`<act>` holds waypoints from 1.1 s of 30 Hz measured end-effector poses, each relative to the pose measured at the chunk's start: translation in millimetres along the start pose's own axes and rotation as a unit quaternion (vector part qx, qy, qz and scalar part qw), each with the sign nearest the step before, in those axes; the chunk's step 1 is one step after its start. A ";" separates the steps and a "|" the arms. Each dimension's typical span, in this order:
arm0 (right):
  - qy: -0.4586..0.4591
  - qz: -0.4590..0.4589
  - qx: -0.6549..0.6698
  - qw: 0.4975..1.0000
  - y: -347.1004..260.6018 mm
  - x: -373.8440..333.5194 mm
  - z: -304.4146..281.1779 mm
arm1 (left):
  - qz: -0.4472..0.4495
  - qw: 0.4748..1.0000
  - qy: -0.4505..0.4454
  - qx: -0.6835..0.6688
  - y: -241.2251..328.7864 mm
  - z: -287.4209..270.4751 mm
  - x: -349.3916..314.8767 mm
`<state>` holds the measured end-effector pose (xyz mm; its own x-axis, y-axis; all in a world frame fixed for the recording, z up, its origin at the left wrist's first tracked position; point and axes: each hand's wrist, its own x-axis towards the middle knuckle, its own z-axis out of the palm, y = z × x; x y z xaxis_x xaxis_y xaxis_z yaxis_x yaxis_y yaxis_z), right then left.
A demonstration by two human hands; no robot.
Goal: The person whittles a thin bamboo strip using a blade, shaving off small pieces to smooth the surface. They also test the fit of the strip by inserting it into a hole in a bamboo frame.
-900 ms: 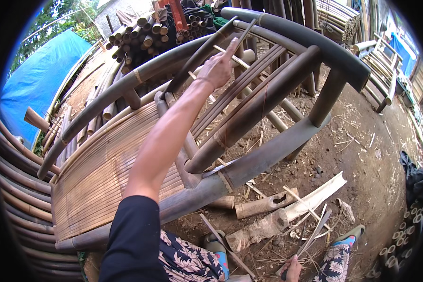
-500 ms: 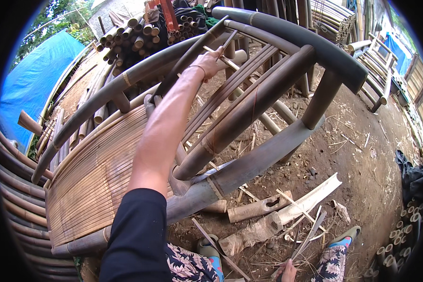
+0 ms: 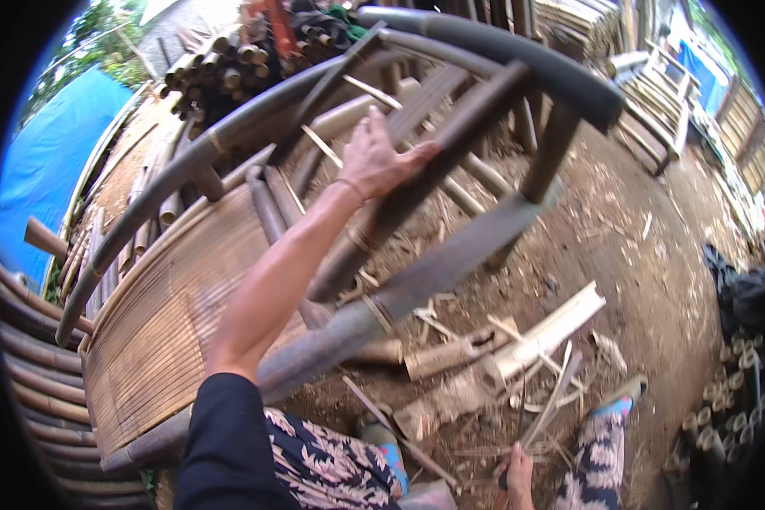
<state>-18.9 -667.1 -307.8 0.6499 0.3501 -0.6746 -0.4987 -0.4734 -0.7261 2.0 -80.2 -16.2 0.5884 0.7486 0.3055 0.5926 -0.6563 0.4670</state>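
A dark bamboo chair [image 3: 476, 246] with a slatted seat [image 3: 178, 314] stretches across the left and middle of the view. My left hand [image 3: 374, 161] is spread open over the side frame, its thumb against a thick dark pole [image 3: 476, 127]. Beside its fingers lie flat brown slats [image 3: 429, 98] and a thin pale stick [image 3: 370, 91]. Low at the right, my right hand [image 3: 517, 472] is closed on a split bamboo strip [image 3: 557, 399]. A thin dark piece also rises from that hand; I cannot tell its kind.
Split bamboo pieces [image 3: 544, 331] and shavings litter the dirt floor by my feet. Bundled poles [image 3: 229, 72] lie at the back left, near a blue tarp [image 3: 55, 170]. Curved bamboo poles [image 3: 42, 365] line the left edge; cut poles [image 3: 722, 416] stand at the lower right.
My left hand has let go of a thin stick near the frame's far end and come nearer, fingers spreading. The slats look closer together. My right hand has risen slightly with the strip.
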 end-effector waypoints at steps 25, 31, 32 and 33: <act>0.051 -0.057 0.116 0.990 8.3 -35.9 -30.4 | 0.456 0.875 0.136 0.094 28.8 42.7 -223.7; 0.024 -0.045 0.115 0.992 -4.6 -43.3 -14.0 | 0.379 0.753 -0.435 0.316 -132.5 163.1 -420.3; 0.022 -0.051 0.110 0.992 -3.6 -46.4 -14.1 | 0.358 0.744 -0.481 0.293 -144.0 166.4 -419.0; 0.019 -0.060 0.107 0.992 -5.1 -48.0 -12.4 | 0.336 0.734 -0.523 0.273 -151.4 167.3 -413.7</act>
<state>-40.4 -691.4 -270.1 0.7307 0.3612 -0.5794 -0.5242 -0.2469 -0.8150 -239.1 -306.2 -352.1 0.7800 -0.0565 -0.6232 -0.0613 -0.9980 0.0137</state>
